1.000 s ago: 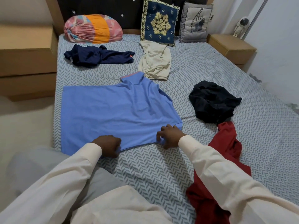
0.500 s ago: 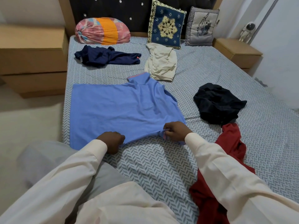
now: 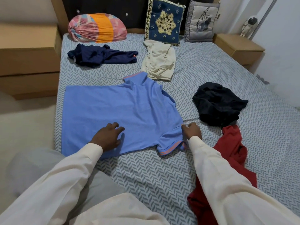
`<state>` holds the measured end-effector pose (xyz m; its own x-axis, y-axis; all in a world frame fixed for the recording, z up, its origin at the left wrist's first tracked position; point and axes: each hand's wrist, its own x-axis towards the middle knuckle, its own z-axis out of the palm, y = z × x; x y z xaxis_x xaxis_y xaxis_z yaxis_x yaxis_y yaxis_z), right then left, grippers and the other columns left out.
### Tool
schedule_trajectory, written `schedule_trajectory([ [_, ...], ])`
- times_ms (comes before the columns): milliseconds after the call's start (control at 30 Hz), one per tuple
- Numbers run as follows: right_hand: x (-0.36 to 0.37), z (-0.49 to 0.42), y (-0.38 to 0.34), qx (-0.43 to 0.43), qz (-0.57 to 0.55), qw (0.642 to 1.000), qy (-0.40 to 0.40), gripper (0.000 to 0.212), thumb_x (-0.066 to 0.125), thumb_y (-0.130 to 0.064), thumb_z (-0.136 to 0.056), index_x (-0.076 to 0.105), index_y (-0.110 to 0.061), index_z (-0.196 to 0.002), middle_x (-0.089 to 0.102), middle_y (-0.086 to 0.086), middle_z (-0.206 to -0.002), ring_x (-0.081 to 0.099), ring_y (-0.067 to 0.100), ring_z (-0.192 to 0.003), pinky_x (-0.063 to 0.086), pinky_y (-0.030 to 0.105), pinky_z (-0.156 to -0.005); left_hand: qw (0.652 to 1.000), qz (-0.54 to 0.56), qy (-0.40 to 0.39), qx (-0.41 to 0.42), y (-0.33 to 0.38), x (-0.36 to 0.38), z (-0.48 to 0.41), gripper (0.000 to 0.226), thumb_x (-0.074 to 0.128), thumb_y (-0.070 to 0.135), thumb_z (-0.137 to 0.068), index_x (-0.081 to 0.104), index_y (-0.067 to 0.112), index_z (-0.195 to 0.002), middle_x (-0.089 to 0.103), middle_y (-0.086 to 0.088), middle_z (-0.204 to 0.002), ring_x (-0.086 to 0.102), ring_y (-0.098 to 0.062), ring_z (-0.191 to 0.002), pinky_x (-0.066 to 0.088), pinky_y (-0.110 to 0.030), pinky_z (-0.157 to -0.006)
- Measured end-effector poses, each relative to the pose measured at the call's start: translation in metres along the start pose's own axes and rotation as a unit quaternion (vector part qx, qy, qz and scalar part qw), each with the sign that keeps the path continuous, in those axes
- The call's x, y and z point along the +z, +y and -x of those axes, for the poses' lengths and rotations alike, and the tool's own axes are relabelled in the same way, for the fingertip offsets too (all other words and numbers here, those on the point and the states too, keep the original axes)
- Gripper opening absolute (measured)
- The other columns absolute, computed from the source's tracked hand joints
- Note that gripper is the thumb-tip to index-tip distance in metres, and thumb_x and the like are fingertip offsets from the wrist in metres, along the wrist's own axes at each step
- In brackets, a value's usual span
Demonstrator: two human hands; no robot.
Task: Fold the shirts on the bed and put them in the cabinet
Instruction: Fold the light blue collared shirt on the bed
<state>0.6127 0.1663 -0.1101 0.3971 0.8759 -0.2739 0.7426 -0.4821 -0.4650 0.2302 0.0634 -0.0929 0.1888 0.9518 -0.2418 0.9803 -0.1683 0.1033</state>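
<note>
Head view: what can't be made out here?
All in the head view.
Right hand: fingertips hidden by its own back, so grip on blue shirt unclear.
Red shirt: lower part behind right sleeve, cut off by bottom edge.
Blue shirt near hem: partly under left sleeve.
White figure on nightstand: too small, blurred.

Blue shirt (image 3: 121,111) lies flat; navy shirt (image 3: 100,56), cream shirt (image 3: 159,62), black shirt (image 3: 217,104), red shirt (image 3: 232,148) crumpled.

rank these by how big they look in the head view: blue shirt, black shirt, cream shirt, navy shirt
1. blue shirt, spread flat, clearly largest
2. black shirt, bunched up
3. navy shirt and cream shirt: about alike, both farther from the camera, so unranked
</note>
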Motion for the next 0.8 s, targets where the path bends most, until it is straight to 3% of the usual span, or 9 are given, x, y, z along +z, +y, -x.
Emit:
schedule_trajectory([
  [67,-0.005,-0.008,-0.006,-0.013,0.008,1.000,-0.024,0.027,0.063,-0.038,-0.080,0.065,-0.014,-0.092,0.067,0.014,-0.109,0.064,0.035,-0.103,0.051,0.038,-0.085,0.999,0.013,-0.028,-0.026,-0.001,-0.004,-0.011,0.067,0.054,0.046,-0.095,0.026,0.028,-0.153,0.018,-0.006,-0.160,0.028,-0.029,-0.142,0.042,-0.043,-0.103],
  [233,-0.018,-0.044,-0.004,0.034,-0.009,0.998,-0.056,0.055,0.059,-0.055,-0.067,0.070,-0.015,-0.103,0.068,0.012,-0.111,0.064,0.033,-0.107,0.047,0.037,-0.083,0.991,0.038,-0.103,-0.076,-0.011,-0.014,-0.040,0.082,0.055,0.054,-0.093,0.011,0.029,-0.157,-0.001,-0.007,-0.165,0.009,-0.029,-0.150,0.033,-0.046,-0.114],
  [367,-0.012,-0.068,-0.020,-0.015,-0.067,0.997,-0.025,0.024,0.056,-0.033,-0.083,0.060,-0.011,-0.075,0.070,0.015,-0.094,0.066,0.036,-0.096,0.046,0.032,-0.076,0.987,0.023,-0.120,-0.103,-0.019,-0.024,-0.066,0.089,0.056,0.059,-0.090,0.008,0.028,-0.157,0.002,-0.010,-0.164,0.008,-0.031,-0.150,0.029,-0.046,-0.116],
  [467,-0.003,-0.083,-0.039,-0.051,-0.078,0.995,-0.029,0.016,0.055,-0.022,-0.092,0.066,-0.013,-0.085,0.070,0.014,-0.102,0.063,0.032,-0.100,0.043,0.033,-0.078,0.987,0.009,-0.116,-0.115,-0.022,-0.030,-0.086,0.090,0.054,0.062,-0.089,0.008,0.027,-0.157,0.008,-0.010,-0.163,0.012,-0.032,-0.149,0.027,-0.047,-0.116],
  [567,0.004,-0.111,-0.061,-0.051,-0.082,0.994,-0.051,0.017,0.053,-0.018,-0.092,0.068,-0.012,-0.097,0.067,0.011,-0.102,0.061,0.029,-0.097,0.041,0.031,-0.079,0.977,0.048,-0.144,-0.148,-0.027,-0.033,-0.110,0.100,0.060,0.063,-0.086,-0.001,0.029,-0.158,-0.001,-0.010,-0.164,0.009,-0.033,-0.150,0.028,-0.048,-0.116],
  [667,0.012,-0.147,-0.076,-0.053,-0.091,0.990,-0.089,0.013,0.050,-0.018,-0.081,0.063,-0.016,-0.081,0.063,0.009,-0.084,0.059,0.023,-0.080,0.043,0.030,-0.072,0.969,0.002,-0.198,-0.146,-0.024,-0.036,-0.125,0.114,0.068,0.064,-0.078,-0.009,0.033,-0.156,-0.005,-0.015,-0.162,0.013,-0.040,-0.146,0.034,-0.051,-0.112],
  [767,-0.005,-0.139,-0.107,-0.037,-0.140,0.976,-0.162,0.032,0.042,0.009,-0.084,0.063,-0.011,-0.072,0.055,0.006,-0.053,0.050,0.016,-0.043,0.040,0.019,-0.045,0.966,-0.019,-0.206,-0.153,-0.018,-0.033,-0.134,0.124,0.074,0.061,-0.072,-0.013,0.034,-0.155,-0.003,-0.016,-0.159,0.012,-0.044,-0.144,0.040,-0.052,-0.108],
  [800,-0.010,-0.139,-0.113,-0.035,-0.141,0.968,-0.207,0.036,0.039,0.015,-0.086,0.063,-0.008,-0.073,0.052,0.007,-0.052,0.046,0.013,-0.038,0.038,0.018,-0.040,0.967,-0.022,-0.203,-0.154,-0.018,-0.032,-0.137,0.126,0.076,0.061,-0.070,-0.013,0.034,-0.155,-0.001,-0.016,-0.157,0.012,-0.044,-0.143,0.041,-0.053,-0.107],
])
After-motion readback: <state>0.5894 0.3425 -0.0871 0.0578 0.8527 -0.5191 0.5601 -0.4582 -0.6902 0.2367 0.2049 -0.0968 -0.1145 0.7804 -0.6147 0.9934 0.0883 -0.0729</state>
